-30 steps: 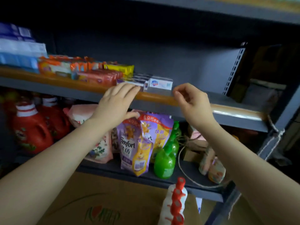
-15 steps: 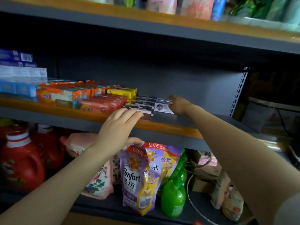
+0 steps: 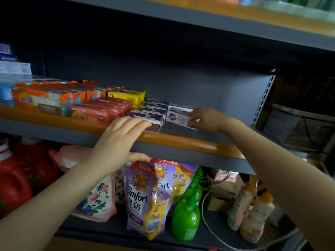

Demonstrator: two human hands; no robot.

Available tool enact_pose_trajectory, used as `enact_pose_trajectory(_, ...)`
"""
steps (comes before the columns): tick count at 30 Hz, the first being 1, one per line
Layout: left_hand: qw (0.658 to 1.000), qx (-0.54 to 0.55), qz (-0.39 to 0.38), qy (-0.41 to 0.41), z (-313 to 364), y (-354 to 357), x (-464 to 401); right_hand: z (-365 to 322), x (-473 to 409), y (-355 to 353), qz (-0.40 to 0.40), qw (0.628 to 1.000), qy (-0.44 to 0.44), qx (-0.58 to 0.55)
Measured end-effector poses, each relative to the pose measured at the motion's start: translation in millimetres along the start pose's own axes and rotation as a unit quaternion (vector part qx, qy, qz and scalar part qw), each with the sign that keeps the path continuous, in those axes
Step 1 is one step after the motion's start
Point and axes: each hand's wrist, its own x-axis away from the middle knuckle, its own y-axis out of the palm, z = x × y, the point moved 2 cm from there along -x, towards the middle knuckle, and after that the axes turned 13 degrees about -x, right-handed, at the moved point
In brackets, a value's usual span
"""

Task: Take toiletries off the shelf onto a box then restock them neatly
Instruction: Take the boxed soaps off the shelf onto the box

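1. The right hand [image 3: 204, 120] reached over the shelf [image 3: 181, 140], its grip pinching the white soap box [image 3: 176, 116] at its right end.
2. The left hand [image 3: 119, 140] lay flat, grip open, fingertips touching the purple soap box [image 3: 145, 116] just beside it.

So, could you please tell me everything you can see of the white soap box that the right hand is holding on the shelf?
The white soap box is a small carton, cardboard by the look of it, with a blue shield logo on its front face. It lies flat on the grey shelf, at the right end of the row, close beside the purple Lux boxes. The right hand pinches its right end. Another white box seems to sit behind it.
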Motion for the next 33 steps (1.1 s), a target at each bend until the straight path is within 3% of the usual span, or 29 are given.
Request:
enact_pose_trajectory(4, 1.000, 0.002, -0.001, -0.007, 3.2, -2.2, 1.6, 2.4, -3.5, -5.0, 0.106, 0.987, 0.024, -0.114)
enact_pose_trajectory(8, 1.000, -0.014, -0.002, -0.014, 3.9, -3.5, 2.1, 3.1, -20.0, 6.1, 0.012, 0.988, 0.109, -0.109)
enact_pose_trajectory(14, 1.000, -0.013, -0.002, -0.012, 2.7, -2.1, 1.5, 0.1, -9.3, 3.8, 0.019, 0.975, 0.139, -0.171)
enact_pose_trajectory(17, 1.000, -0.011, -0.011, -0.019, 4.3, -1.0, 1.3, -5.1, 7.7, -7.4, 0.115, 0.971, 0.079, -0.193)
enact_pose_trajectory(21, 0.999, -0.018, -0.020, -0.031, 6.5, -2.9, 5.2, -24.6, 61.3, -25.3, 0.227, 0.920, -0.076, -0.310)
enact_pose_trajectory(24, 0.998, -0.009, -0.043, -0.042, 12.9, -12.5, 6.9, -44.5, 110.4, -21.9, 0.239, 0.907, -0.173, -0.300)
enact_pose_trajectory(26, 0.994, 0.067, -0.030, -0.081, 24.6, -29.0, 6.6, -49.7, 133.4, -8.6, 0.230, 0.904, -0.187, -0.307)
enact_pose_trajectory(28, 0.958, 0.236, -0.021, -0.160, 46.0, -54.8, 8.2, -48.2, 147.7, 7.1, 0.222, 0.896, -0.173, -0.344)
enact_pose_trajectory(30, 0.874, 0.436, -0.029, -0.212, 70.2, -74.4, 11.1, -47.1, 159.0, 19.9, 0.216, 0.885, -0.160, -0.380)
enact_pose_trajectory(31, 0.832, 0.506, -0.033, -0.225, 80.0, -77.6, 13.1, -47.3, 164.0, 25.5, 0.210, 0.879, -0.158, -0.397)
enact_pose_trajectory(33, 0.788, 0.558, -0.037, -0.255, 91.8, -72.0, 15.6, -50.0, 172.7, 36.4, 0.192, 0.870, -0.155, -0.426)
